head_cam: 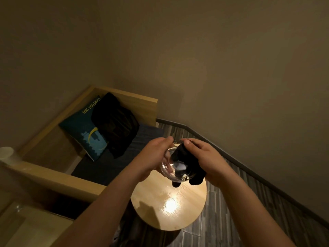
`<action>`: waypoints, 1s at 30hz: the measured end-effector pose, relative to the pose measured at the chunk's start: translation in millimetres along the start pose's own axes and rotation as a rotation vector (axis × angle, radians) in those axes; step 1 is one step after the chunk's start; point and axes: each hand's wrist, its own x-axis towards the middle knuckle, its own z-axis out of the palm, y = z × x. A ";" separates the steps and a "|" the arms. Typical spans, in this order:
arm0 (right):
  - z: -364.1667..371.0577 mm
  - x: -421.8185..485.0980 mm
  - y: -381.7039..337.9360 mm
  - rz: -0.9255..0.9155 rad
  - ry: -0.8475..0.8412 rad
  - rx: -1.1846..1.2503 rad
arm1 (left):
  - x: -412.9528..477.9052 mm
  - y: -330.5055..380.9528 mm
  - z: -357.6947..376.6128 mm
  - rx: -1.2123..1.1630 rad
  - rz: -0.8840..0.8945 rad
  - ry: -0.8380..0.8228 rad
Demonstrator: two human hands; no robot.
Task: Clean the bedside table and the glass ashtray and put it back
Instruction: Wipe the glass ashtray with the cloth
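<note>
I grip ashtray (175,168) in left hand (154,154) | right hand (207,158) clutches cloth (185,161) inside it | desk (170,207) bare, glossy | ashtray return pending

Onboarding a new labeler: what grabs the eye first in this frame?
Centre frame, the left hand holds a clear glass ashtray in the air while the right hand presses a black cloth into it. Just below, the round wooden table shows a bright glare spot. To the left, a teal "Comfort Inn" pillow leans on the bench.
</note>
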 end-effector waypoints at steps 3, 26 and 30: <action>5.0 -1.2 -1.5 -0.047 -0.016 0.011 | 4.2 -2.6 4.1 0.090 0.075 0.111; 13.1 -2.0 5.8 -0.181 0.131 -0.094 | 9.0 -12.4 10.9 -0.001 0.062 0.193; 42.7 -5.8 30.1 -0.121 0.326 0.118 | 3.1 -19.8 32.7 -0.126 0.021 0.436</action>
